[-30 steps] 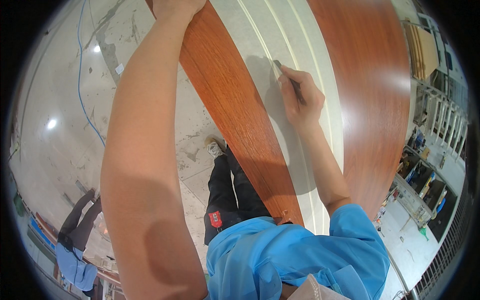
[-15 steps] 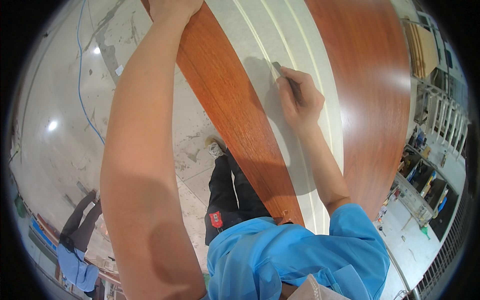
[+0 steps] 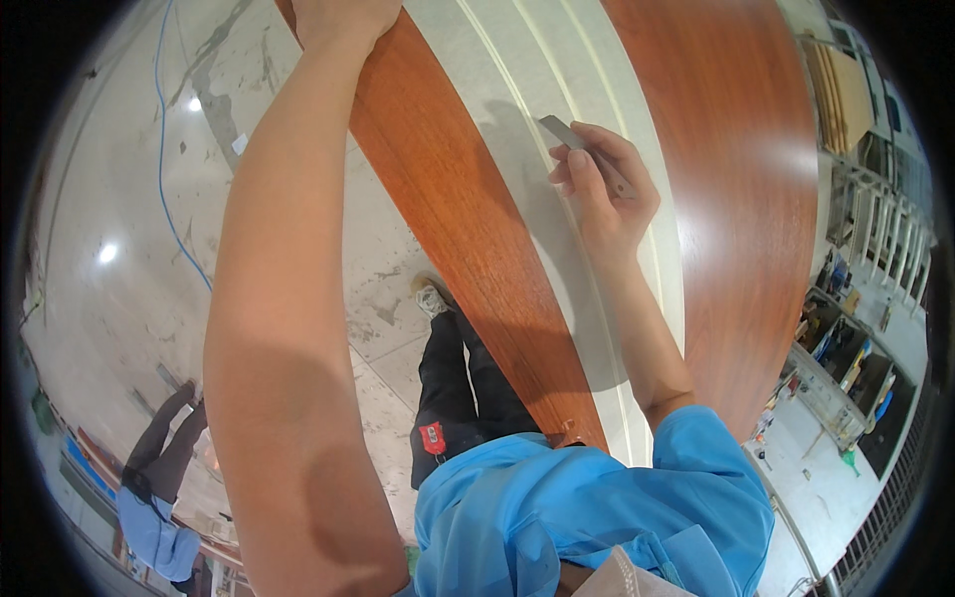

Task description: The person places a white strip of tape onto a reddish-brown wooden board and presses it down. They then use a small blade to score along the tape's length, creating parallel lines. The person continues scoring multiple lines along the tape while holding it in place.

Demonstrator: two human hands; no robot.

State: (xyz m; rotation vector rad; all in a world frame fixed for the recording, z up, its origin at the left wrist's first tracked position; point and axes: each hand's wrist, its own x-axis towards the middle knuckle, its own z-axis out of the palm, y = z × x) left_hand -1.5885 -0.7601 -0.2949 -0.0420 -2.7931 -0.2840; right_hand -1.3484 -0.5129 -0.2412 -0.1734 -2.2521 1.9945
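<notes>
My right hand (image 3: 607,189) is closed on a flat grey metal blade (image 3: 587,154), thumb on one side and fingers on the other. The blade's square tip points up and left, over a pale grey panel (image 3: 542,214) with thin cream lines along it. Reddish-brown wood-grain strips flank the panel: a narrower wood strip (image 3: 448,139) on the left and a broad glossy wood panel (image 3: 726,129) on the right. At the top edge, my left hand (image 3: 348,15) rests by the far end of the narrower strip. Its fingers are cut off by the frame.
Tiled floor lies left, with a blue hose (image 3: 164,169) across it. A person (image 3: 154,497) stands at lower left. On the right are stacked boards (image 3: 841,95), a white railing (image 3: 880,224) and a tool bin (image 3: 846,368).
My right hand has turned and shifted slightly right, its fingers now more open around the blade, so more of its flat face shows. My left arm stays nearly still.
</notes>
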